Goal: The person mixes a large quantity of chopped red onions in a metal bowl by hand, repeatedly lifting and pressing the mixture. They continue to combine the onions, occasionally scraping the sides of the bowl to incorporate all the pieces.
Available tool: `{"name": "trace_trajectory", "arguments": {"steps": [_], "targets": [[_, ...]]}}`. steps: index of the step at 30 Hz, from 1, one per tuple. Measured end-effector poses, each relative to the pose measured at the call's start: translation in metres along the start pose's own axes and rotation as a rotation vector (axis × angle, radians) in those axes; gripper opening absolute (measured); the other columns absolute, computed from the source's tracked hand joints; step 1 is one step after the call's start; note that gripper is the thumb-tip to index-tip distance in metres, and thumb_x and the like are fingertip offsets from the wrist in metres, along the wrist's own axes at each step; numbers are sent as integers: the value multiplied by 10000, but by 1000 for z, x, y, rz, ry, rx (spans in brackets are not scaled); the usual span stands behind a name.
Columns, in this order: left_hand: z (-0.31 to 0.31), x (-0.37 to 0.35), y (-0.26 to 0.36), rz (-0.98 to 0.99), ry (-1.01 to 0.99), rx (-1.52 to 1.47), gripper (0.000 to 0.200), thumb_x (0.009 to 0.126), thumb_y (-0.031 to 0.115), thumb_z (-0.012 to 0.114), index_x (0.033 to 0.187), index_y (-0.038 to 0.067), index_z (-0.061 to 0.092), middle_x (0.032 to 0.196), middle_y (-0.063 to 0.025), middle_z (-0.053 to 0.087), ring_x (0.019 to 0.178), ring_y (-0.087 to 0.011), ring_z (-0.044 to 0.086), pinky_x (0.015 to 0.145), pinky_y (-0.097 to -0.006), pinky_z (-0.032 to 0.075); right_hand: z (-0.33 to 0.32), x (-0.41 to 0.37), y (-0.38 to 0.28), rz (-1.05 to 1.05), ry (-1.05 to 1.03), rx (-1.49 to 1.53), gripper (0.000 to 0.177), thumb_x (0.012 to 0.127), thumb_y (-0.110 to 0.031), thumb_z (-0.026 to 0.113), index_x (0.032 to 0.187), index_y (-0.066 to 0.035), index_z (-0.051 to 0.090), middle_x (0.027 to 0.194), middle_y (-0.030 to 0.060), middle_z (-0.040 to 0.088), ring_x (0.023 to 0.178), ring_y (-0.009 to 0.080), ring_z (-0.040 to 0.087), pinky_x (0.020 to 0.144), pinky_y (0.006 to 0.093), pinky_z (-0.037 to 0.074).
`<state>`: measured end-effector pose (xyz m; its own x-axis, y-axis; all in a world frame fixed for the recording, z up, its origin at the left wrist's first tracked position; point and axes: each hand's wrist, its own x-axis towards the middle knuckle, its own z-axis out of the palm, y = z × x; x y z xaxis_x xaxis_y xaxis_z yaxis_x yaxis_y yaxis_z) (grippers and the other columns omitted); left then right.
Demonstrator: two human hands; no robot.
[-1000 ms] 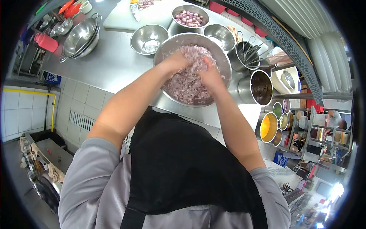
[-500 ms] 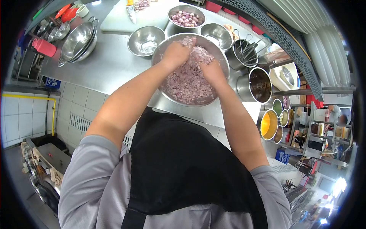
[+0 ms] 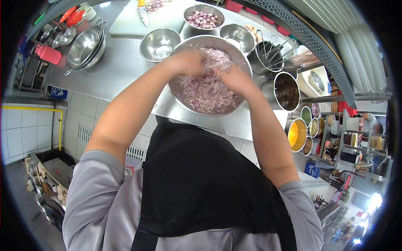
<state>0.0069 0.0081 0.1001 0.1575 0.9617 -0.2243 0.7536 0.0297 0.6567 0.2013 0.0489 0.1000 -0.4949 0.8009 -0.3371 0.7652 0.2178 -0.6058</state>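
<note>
A large steel bowl in front of me holds a mass of thinly sliced pink-purple shallots. My left hand is inside its left side among the slices, its fingers smeared by motion. From the right reaches my right hand, fingers curled into a clump of slices near the middle. Between the two hands the slices are heaped and blurred. Behind the big bowl, a smaller steel bowl contains whole peeled shallots.
Two more steel bowls, one on the left and one on the right, flank the shallot bowl. A knife lies on a white cutting board. Nested colanders stand left; a pot of dark contents and a utensil pot stand right.
My left hand has shifted left and slightly down within the bowl. My right hand has moved a little toward the middle. The slices between them have been stirred about.
</note>
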Motion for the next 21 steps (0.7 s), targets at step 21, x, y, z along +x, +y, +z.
{"name": "trace_trajectory", "arguments": {"steps": [21], "targets": [[38,10,-3,46,306,-31,253,826,124,481,911,-66,626,891,-301,613,891,-421,606,808,-463,471,26,5,8,-242,324,103,305,805,-157,564,1070,-8,582,886,249,630,852,407,603,757,460,475]]}}
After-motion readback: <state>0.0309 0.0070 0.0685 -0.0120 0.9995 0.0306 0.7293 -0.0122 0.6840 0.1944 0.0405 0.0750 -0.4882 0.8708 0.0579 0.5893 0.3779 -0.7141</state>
